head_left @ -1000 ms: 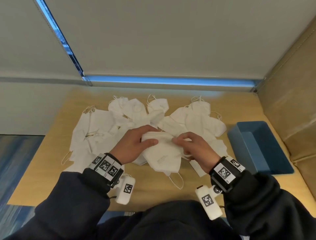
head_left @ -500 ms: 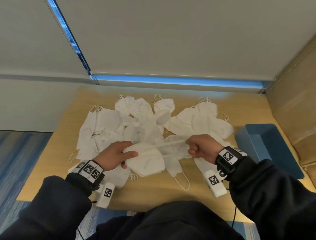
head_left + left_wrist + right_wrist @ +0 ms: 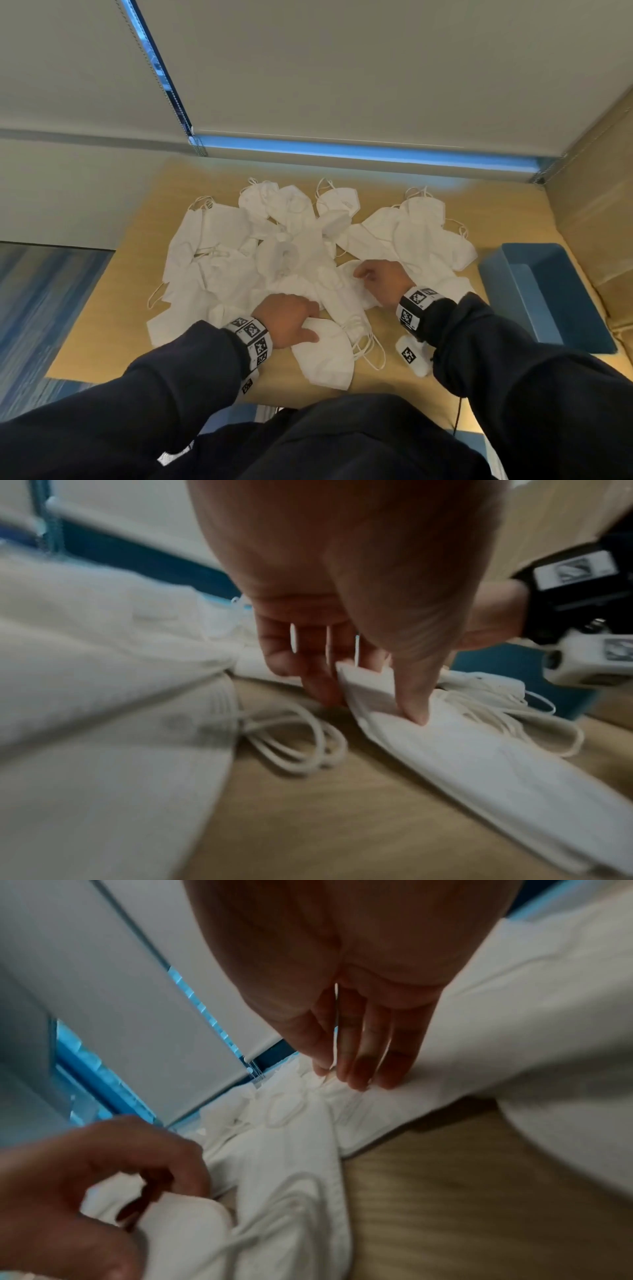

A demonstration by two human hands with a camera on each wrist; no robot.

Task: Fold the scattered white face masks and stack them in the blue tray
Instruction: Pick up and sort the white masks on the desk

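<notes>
presently the left hand [image 3: 287,320] holds a folded mask [image 3: 323,356] at its upper corner, thumb on the top face and fingers [image 3: 318,680] curled at the edge, as the left wrist view shows. this mask lies flat on the wooden table [image 3: 102,335] at the near edge, its long axis running from the left hand toward the person and slightly rightward, ear loops [image 3: 368,346] trailing off its right side.

the right hand [image 3: 382,282] rests on the heap of unfolded masks [image 3: 239,260] further back; its fingers [image 3: 363,1053] are extended and close together, tips touching a white mask [image 3: 346,291] in the pile. no pinch is visible there, so this hand counts as flat and empty, though blur limits certainty.

the blue tray [image 3: 579,274] stands at the right side of the table, well apart from the folded mask and beyond the right hand. nothing can be seen inside it.

judgement: one mask is folded and awaits transfer; the rest of the pile remains unfolded. the deciding relation is that the tray lies to the right while the folded mask sits under the left hand. the right hand is nearer the tray, so either a handover or a reach across the body is called for. the loose loops may snag neighbouring masks.
</notes>
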